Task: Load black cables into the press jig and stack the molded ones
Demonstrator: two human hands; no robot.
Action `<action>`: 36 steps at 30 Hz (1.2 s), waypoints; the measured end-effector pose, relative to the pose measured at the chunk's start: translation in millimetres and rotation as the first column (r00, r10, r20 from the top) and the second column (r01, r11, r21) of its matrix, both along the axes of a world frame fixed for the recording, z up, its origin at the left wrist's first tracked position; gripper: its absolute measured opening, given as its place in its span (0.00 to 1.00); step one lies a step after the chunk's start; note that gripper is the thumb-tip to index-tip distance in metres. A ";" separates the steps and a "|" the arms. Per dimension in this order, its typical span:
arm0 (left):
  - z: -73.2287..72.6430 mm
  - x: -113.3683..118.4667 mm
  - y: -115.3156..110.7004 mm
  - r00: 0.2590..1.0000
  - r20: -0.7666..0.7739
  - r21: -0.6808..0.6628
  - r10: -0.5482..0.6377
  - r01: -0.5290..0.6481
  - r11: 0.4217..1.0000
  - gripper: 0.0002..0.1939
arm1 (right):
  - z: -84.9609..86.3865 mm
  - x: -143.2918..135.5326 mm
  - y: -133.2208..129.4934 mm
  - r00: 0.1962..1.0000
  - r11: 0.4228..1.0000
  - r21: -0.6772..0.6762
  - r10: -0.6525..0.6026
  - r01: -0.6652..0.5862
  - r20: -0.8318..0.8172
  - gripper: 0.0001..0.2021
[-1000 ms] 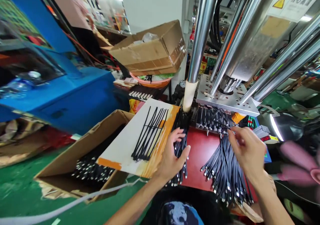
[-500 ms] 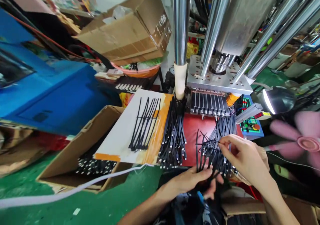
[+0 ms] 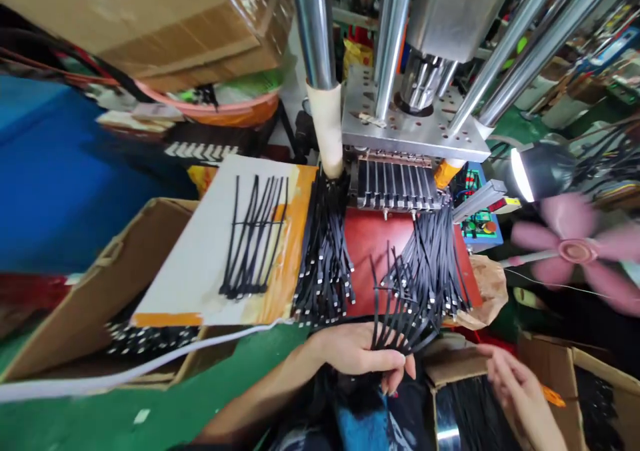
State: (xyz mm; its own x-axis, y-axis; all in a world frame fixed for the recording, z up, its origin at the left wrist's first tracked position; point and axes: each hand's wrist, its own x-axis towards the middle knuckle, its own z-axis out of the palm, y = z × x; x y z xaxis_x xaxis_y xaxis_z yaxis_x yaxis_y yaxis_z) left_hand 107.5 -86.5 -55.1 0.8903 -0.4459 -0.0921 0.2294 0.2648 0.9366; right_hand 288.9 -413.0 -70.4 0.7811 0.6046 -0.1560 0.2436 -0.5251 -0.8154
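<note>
My left hand [image 3: 363,349] is closed on a fan of black straps [image 3: 395,311], which stand up from between the thumb and fingers and are joined by a thin crosspiece. To the lower right, my right hand [image 3: 520,391] hangs over a cardboard box [image 3: 453,369] of long black strips [image 3: 477,407]. Its fingers are loosely apart with nothing visible in them. Beyond my left hand, a pile of black straps with silver tips [image 3: 435,264] lies on the red surface [image 3: 363,237]. A second pile [image 3: 325,264] lies left of it.
A press [image 3: 415,131] with steel columns stands ahead, black strips in its mould [image 3: 397,184]. On the left, a white board [image 3: 200,257] carries joined black straps [image 3: 255,237] beside a cardboard box [image 3: 100,284]. At right are a lamp [image 3: 543,167], a pink fan [image 3: 575,247] and another box [image 3: 550,357].
My right hand has left the straps and moved down and right to the box. My left hand still holds the straps, now slightly lower left. The camera view has shifted.
</note>
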 end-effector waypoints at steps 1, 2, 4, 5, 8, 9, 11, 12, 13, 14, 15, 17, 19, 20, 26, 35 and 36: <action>3.0 -0.1 5.2 0.997 0.019 -0.006 -0.078 0.078 0.997 0.30 | -4.0 -21.1 12.5 0.970 0.998 0.031 0.061 -0.055 -0.236 0.21; 5.2 -1.1 10.6 0.988 0.035 -0.004 -0.150 0.150 0.989 0.29 | -8.0 -38.8 29.8 0.897 0.994 0.073 0.108 -0.084 -0.428 0.26; 7.4 -7.5 21.5 0.967 0.045 0.041 -0.249 0.247 0.968 0.24 | -15.6 -61.7 73.0 0.767 0.977 0.198 0.187 -0.079 -0.614 0.34; 7.6 -13.3 27.1 0.964 0.034 0.076 -0.264 0.261 0.962 0.22 | -18.8 -67.4 96.4 0.723 0.963 0.263 0.228 -0.067 -0.652 0.36; 6.7 -40.8 43.5 0.989 -0.015 0.190 -0.149 0.149 0.971 0.17 | -21.3 -69.4 163.0 0.639 0.928 0.372 0.293 -0.012 -0.711 0.29; 6.8 -52.6 48.7 0.997 -0.013 0.229 -0.077 0.078 0.970 0.17 | -19.0 -67.6 183.3 0.619 0.925 0.380 0.310 -0.019 -0.721 0.26; 8.4 -78.6 57.6 0.996 0.022 0.304 0.084 -0.086 0.949 0.17 | -9.6 -63.5 222.9 0.595 0.922 0.374 0.356 -0.098 -0.721 0.24; 10.0 -92.0 61.0 0.986 0.036 0.344 0.166 -0.168 0.924 0.18 | -3.1 -61.8 243.2 0.585 0.913 0.373 0.397 -0.167 -0.707 0.24; 11.9 -105.2 63.6 0.965 0.038 0.381 0.259 -0.253 0.889 0.19 | 4.3 -60.6 264.3 0.579 0.892 0.380 0.448 -0.243 -0.682 0.24; 14.1 -117.6 65.4 0.929 0.031 0.408 0.368 -0.347 0.844 0.20 | 11.9 -60.1 286.4 0.573 0.862 0.396 0.506 -0.316 -0.645 0.24; 16.0 -128.8 66.5 0.871 0.020 0.418 0.491 -0.454 0.787 0.20 | 19.4 -60.6 309.3 0.564 0.825 0.418 0.566 -0.381 -0.602 0.23; 17.8 -146.1 68.8 0.673 0.017 0.398 0.739 -0.683 0.613 0.19 | 32.4 -64.6 356.8 0.533 0.735 0.475 0.678 -0.484 -0.507 0.23; 15.3 -155.4 74.2 0.413 0.057 0.369 0.909 -0.855 0.365 0.21 | 40.7 -72.0 405.3 0.520 0.649 0.506 0.760 -0.568 -0.391 0.26; 12.1 -157.2 78.7 0.285 0.091 0.367 0.954 -0.900 0.234 0.23 | 42.8 -76.5 429.0 0.524 0.618 0.501 0.784 -0.606 -0.333 0.27; -23.7 -156.9 108.3 -0.140 0.165 0.401 0.976 -0.895 -0.196 0.45 | 35.8 -80.0 504.2 0.670 0.669 0.336 0.730 -0.663 -0.132 0.29; -1.7 -152.1 55.3 0.117 0.304 0.489 0.945 -0.871 -0.049 0.20 | -42.2 -36.5 289.7 0.654 0.764 -0.281 0.644 -0.581 0.398 0.12; 5.6 -143.5 50.3 0.197 0.259 0.474 0.946 -0.879 0.053 0.17 | -47.0 -41.6 281.8 0.658 0.770 -0.297 0.637 -0.564 0.401 0.11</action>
